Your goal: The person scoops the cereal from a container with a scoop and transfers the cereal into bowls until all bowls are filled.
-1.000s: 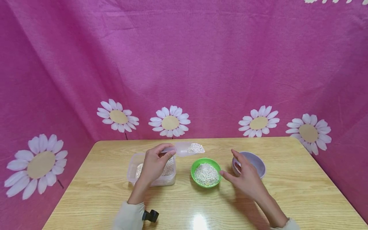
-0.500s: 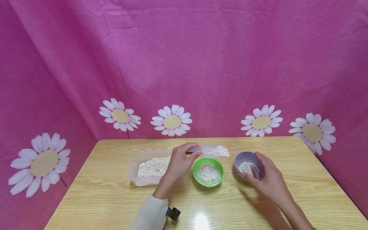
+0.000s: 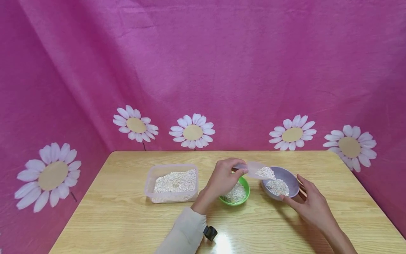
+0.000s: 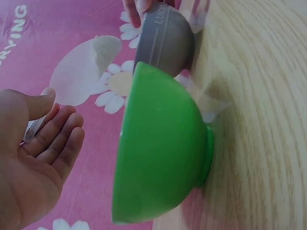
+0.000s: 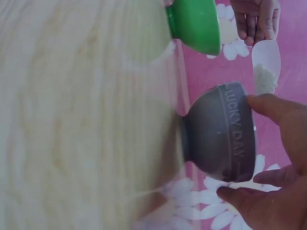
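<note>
Fig.: left hand (image 3: 223,178) pinches scoop (image 3: 257,171) w/ grains over purple bowl (image 3: 287,176), right hand (image 3: 309,204) gripping bowl's rim; best tipped slowly, low, centred to avoid spills on worktop (image 3: 127,218).

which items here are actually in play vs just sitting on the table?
In play:
left hand holding the clear scoop of oats over the purple bowl
right hand holding the purple bowl, which has some oats in it

Sitting there:
green bowl with oats
clear tub of oats
wooden table
</note>
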The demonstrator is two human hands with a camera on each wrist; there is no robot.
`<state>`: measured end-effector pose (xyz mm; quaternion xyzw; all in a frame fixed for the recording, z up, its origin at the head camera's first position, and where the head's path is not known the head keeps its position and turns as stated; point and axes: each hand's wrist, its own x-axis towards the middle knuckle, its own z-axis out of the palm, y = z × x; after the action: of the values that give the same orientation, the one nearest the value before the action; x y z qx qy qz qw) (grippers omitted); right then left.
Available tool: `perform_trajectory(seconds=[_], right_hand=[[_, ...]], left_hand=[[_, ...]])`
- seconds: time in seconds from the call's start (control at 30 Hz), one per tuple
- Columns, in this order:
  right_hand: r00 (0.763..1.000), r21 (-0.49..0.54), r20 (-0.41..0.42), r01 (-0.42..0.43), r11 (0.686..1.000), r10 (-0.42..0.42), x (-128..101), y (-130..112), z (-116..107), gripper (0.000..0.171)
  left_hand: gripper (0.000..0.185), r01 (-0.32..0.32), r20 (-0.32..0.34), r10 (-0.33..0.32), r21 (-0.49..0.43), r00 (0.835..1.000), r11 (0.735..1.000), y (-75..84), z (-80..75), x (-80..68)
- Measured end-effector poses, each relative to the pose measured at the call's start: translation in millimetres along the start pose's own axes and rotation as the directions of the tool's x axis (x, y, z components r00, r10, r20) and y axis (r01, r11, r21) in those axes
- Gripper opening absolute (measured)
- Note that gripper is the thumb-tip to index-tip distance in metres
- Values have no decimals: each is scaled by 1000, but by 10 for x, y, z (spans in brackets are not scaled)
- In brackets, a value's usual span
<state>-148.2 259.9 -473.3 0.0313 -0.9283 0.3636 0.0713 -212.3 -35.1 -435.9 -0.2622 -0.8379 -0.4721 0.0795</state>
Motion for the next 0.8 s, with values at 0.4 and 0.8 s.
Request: perform_trajectory(seconds=[0.4, 0.8], right_hand=[[996, 1, 73, -44, 999, 44, 42, 32, -24, 110], [995, 23, 86, -51, 998, 48, 35, 38, -1, 110]], left_hand=[[19, -98, 125, 68, 251, 990, 963, 80, 117, 148], [24, -321, 280, 198, 514, 939, 795, 433, -18, 378]])
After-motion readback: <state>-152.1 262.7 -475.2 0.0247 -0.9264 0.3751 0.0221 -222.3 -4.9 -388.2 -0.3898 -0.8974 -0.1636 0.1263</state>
